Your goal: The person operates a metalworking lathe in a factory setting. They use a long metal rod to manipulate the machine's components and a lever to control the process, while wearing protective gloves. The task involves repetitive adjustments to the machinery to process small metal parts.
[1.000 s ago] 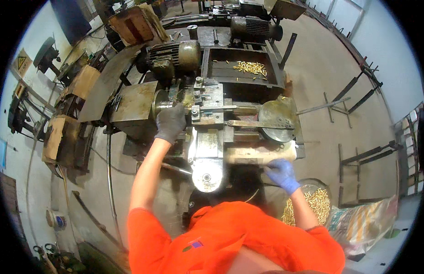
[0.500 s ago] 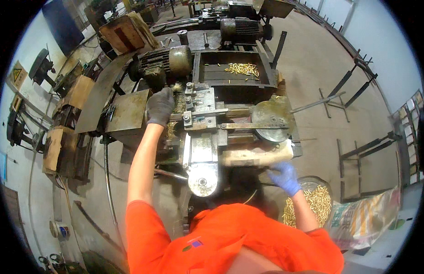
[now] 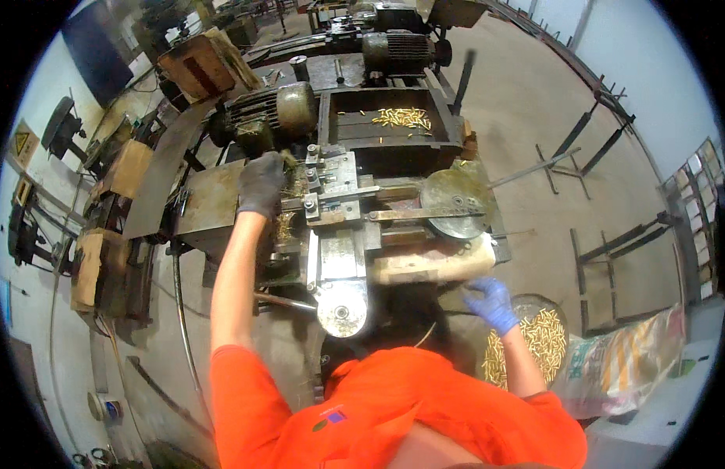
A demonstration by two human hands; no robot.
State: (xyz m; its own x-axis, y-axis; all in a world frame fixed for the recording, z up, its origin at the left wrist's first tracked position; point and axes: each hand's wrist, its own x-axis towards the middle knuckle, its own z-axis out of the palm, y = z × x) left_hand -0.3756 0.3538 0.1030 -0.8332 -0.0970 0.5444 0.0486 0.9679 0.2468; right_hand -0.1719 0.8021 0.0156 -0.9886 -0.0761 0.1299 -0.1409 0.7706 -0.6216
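Note:
My left hand (image 3: 261, 186), in a dark grey glove, is curled at the left side of the metal machine (image 3: 336, 187), just below the grimy motor (image 3: 270, 111). Its fingers are closed; what they hold, if anything, is hidden. Brass-coloured shavings (image 3: 285, 225) cling to the machine beside it. My right hand (image 3: 491, 303), in a blue glove, hangs in the air with its fingers apart, just past the front right of the machine. Nothing shows in it. Close by, a round pan (image 3: 566, 332) holds many small brass-coloured cylindrical pieces (image 3: 540, 344).
Behind the machine, a dark metal tray (image 3: 354, 139) holds more brass pieces (image 3: 404, 118). A round metal disc (image 3: 456, 199) with a linkage bar sits at the machine's right. A printed woven sack (image 3: 620, 367) lies beside the pan. Metal frames (image 3: 612, 277) stand farther right.
The whole view has shifted slightly, moving the machine a little to the left. My left hand stays at the machine's left side, and my right hand stays near the pan.

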